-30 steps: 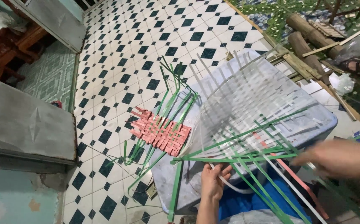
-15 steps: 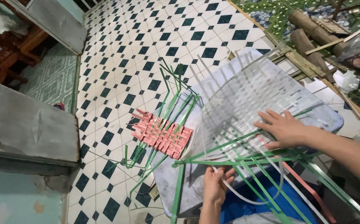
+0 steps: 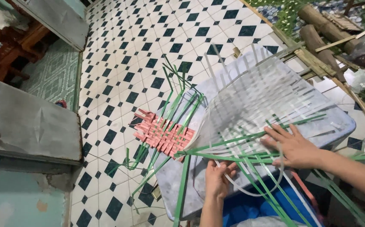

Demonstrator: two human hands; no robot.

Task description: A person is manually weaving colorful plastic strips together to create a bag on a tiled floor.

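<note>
A half-woven mat of clear plastic strips [image 3: 262, 105] lies on a pale blue-grey board [image 3: 178, 185] in front of me, with green strips [image 3: 233, 147] crossing its near edge. My right hand [image 3: 294, 145] presses flat on the weave, fingers spread over the green strips. My left hand [image 3: 218, 176] pinches a white strip [image 3: 249, 191] that loops below the mat's near edge. A smaller woven piece of pink strips [image 3: 161, 134] with green strips sticking out lies at the board's left edge, partly on the floor.
The floor [image 3: 123, 63] is white tile with dark diamonds. A grey metal door panel [image 3: 27, 122] stands at left, wooden furniture [image 3: 6, 46] behind it. Logs and bamboo slats [image 3: 321, 33] lie at the upper right. Something blue [image 3: 254, 210] shows under the board near me.
My right hand came in from the right and now lies flat on the weave, a little lower than half a second ago. My left hand stays on the white strip.
</note>
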